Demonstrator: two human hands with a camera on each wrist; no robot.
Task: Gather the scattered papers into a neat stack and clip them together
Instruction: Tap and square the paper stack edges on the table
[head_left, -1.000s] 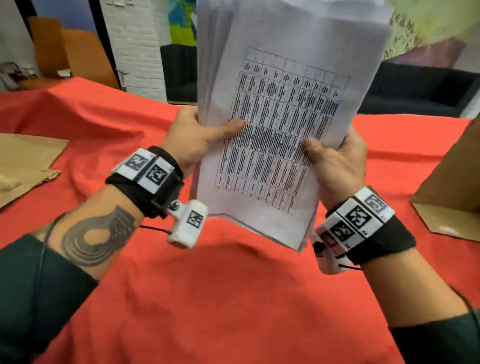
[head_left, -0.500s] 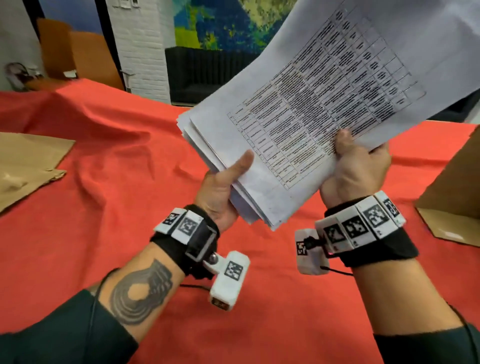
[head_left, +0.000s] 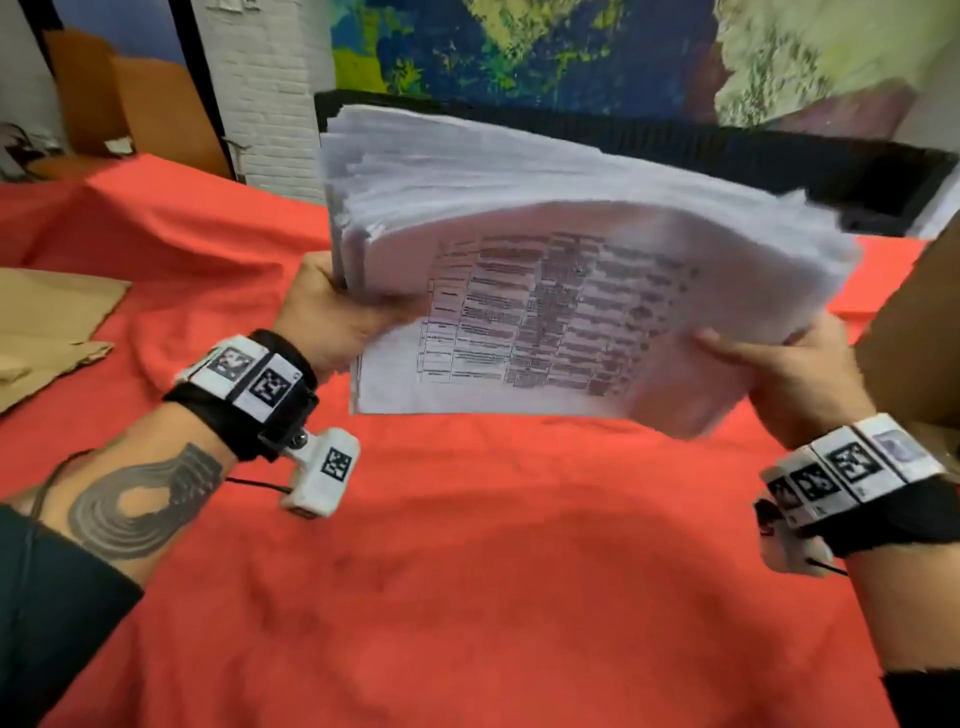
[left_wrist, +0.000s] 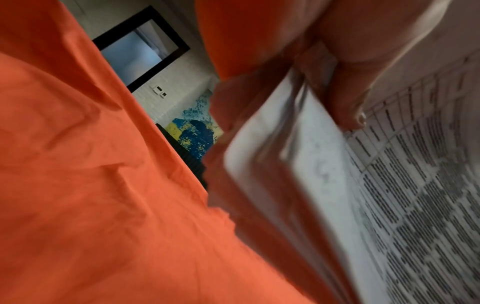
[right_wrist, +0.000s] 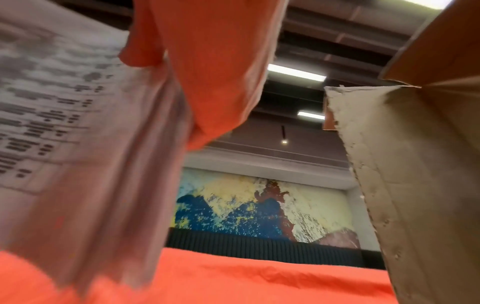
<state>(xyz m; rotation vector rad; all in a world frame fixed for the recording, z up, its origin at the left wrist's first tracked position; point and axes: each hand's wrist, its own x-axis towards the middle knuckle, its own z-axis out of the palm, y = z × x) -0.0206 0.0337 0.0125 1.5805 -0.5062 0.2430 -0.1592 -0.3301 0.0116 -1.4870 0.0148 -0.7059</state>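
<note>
Both hands hold one thick stack of papers (head_left: 571, 249) in the air above the red tablecloth (head_left: 467, 597), long side running left to right, the printed table on the near sheet facing the person. The sheet edges are fanned and uneven along the top and blurred at the right end.

From the head view, the left hand (head_left: 332, 317) grips the stack's left edge and the right hand (head_left: 795, 374) grips its lower right corner. The left wrist view adds what the head view hides: a thumb (left_wrist: 348, 102) pressed on the printed face and the stack's layered edge close up. In the right wrist view, curled fingers (right_wrist: 207, 67) wrap the paper from behind, and a torn cardboard box (right_wrist: 405, 174) stands just to the right.

Half a second ago the stack tilted up to the far right, with the left hand under its low corner; now it lies level and wide, and the hands have spread well apart to its two ends.

Flat brown cardboard (head_left: 47, 322) lies on the cloth at far left. A painted mural (head_left: 519, 47) hangs behind a dark sofa (head_left: 727, 150).
</note>
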